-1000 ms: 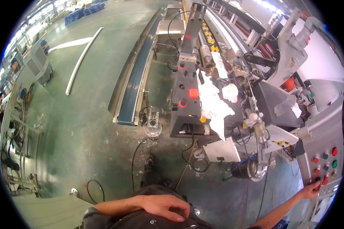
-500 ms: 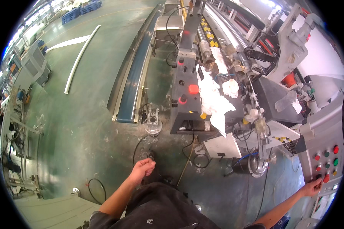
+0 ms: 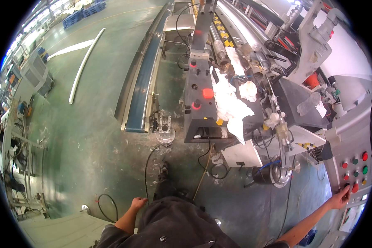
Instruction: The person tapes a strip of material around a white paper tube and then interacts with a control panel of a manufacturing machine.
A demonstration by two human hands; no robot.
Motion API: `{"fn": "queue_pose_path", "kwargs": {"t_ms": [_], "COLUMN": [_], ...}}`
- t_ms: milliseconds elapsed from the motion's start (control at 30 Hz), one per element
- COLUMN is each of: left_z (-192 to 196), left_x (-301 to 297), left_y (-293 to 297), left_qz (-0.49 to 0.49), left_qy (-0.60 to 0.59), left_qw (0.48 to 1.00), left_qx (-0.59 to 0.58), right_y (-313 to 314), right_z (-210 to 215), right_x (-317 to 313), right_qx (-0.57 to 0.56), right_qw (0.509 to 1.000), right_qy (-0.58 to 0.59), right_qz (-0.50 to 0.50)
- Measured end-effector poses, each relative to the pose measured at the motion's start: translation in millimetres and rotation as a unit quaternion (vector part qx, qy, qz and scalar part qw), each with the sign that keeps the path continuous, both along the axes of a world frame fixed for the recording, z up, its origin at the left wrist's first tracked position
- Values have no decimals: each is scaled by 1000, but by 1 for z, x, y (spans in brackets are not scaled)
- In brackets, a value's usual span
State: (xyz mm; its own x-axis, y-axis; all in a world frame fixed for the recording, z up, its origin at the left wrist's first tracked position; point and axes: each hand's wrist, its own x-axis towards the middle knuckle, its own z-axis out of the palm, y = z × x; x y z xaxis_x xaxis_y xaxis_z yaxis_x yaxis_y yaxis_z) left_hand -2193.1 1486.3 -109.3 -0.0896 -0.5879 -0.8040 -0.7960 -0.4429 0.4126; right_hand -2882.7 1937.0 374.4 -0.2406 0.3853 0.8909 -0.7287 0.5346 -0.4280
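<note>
My right hand [image 3: 339, 198] reaches out to the grey control panel [image 3: 351, 144] at the far right, and its fingertips rest on a knob in the lowest row of red, green and yellow buttons. My left hand [image 3: 138, 203] hangs by my hip with loosely curled fingers, holding nothing, above the green floor. In front of me stands a long grey machine [image 3: 200, 111] with red lit buttons on its face. White crumpled cloth [image 3: 231, 105] lies draped over its top.
A blue conveyor belt [image 3: 140, 87] runs away on the left of the machine. Black cables [image 3: 149, 165] and a hose loop lie on the floor near my feet. A white pipe [image 3: 84, 64] lies far left; racks and carts line the left edge.
My left hand has dropped from in front of my belly down to my side. My right hand stays on the control panel. My view has tilted slightly.
</note>
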Motion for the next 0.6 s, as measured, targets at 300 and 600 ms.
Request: {"fn": "queue_pose_path", "kwargs": {"t_ms": [300,600], "left_z": [14,31], "left_x": [-12,-40], "left_y": [-8,-27], "left_qz": [44,47], "left_qy": [55,89], "left_qw": [997,995], "left_qx": [10,-4], "right_y": [-5,-30], "right_z": [4,-43], "right_x": [16,33], "right_qx": [95,-77], "right_qw": [995,996], "right_qy": [-11,-37], "right_qz": [-10,-30]}}
